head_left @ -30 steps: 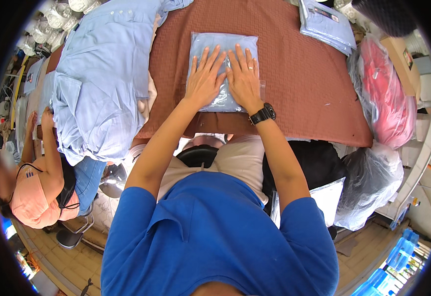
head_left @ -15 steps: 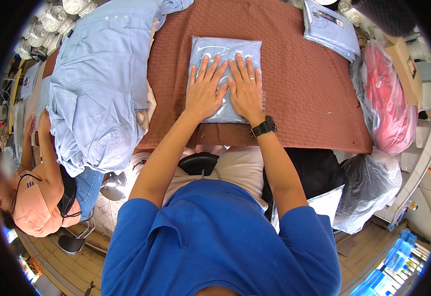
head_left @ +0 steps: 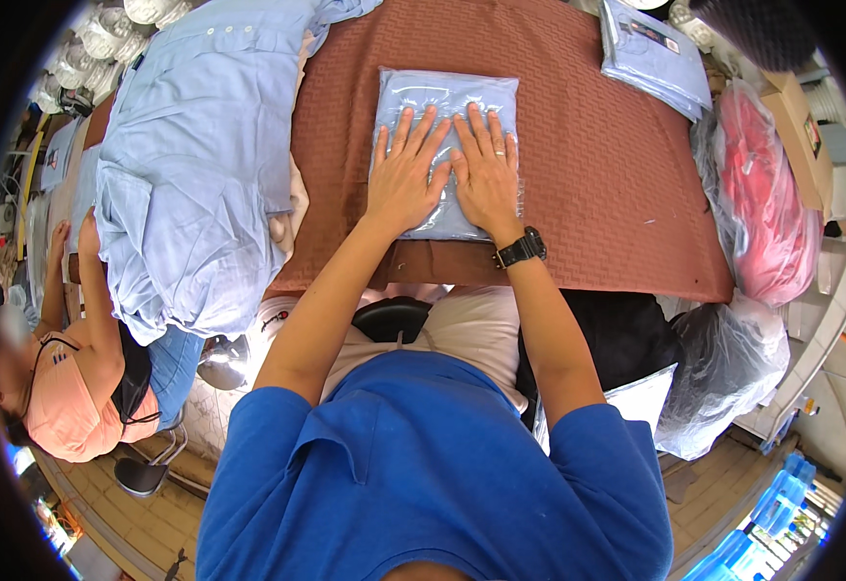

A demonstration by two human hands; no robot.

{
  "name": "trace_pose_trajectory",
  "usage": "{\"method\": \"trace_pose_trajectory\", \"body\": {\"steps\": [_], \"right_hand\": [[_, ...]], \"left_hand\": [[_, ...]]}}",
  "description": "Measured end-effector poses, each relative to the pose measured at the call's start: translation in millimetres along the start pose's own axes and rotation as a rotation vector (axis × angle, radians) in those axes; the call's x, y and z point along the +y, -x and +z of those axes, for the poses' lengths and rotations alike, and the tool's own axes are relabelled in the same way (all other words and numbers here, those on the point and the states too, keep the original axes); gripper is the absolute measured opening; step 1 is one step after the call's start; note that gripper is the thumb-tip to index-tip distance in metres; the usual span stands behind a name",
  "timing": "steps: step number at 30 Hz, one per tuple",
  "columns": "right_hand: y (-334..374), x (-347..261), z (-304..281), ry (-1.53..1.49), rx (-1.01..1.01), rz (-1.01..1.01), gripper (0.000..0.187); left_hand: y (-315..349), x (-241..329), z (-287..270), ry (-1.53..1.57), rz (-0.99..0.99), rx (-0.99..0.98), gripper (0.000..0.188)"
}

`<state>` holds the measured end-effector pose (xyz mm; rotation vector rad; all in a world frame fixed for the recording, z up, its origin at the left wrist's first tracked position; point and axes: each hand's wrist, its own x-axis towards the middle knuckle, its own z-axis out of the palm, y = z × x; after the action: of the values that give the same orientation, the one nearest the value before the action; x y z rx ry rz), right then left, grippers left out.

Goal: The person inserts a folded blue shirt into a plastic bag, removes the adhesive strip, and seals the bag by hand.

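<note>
A folded light-blue shirt in a clear plastic bag (head_left: 447, 89) lies flat on the brown tablecloth (head_left: 607, 194) in front of me. Both my hands press palm-down on it, side by side, thumbs close together. My left hand (head_left: 406, 179) covers the left half, its fingers spread and pointing away from me. Across the right half rests my right hand (head_left: 486, 179), fingers stretched out, with a ring on one finger and a black watch (head_left: 520, 249) at the wrist. The middle of the bag is partly hidden under the hands.
At the left lies a pile of unfolded light-blue shirts (head_left: 200, 155). More bagged blue shirts (head_left: 653, 58) sit at the far right corner. Beyond the right edge are a red bundle in plastic (head_left: 767, 194) and a cardboard box (head_left: 799, 136). Another person (head_left: 74, 387) sits at the left.
Both hands remain flat on the bagged shirt. Hands and bag appear shifted very slightly to the right; little else differs.
</note>
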<state>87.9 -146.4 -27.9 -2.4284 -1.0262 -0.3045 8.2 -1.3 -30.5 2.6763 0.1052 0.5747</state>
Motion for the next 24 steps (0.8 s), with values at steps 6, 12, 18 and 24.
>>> {"method": "trace_pose_trajectory", "body": {"steps": [6,12,18,24], "right_hand": [[0.1,1.1,0.5,0.006,-0.010,-0.005,0.050],[-0.4,2.2,1.9,-0.011,0.001,-0.007,0.049],[-0.9,1.9,2.5,-0.003,0.011,-0.009,0.049],[-1.0,1.5,2.3,0.002,0.031,-0.011,0.048]], "left_hand": [[0.7,-2.8,2.4,-0.017,0.007,0.008,0.061],[0.5,-2.0,2.9,-0.013,0.004,0.014,0.060],[0.1,-2.7,3.8,-0.018,0.006,0.019,0.059],[-0.3,-3.1,3.9,-0.012,0.010,0.030,0.058]]}}
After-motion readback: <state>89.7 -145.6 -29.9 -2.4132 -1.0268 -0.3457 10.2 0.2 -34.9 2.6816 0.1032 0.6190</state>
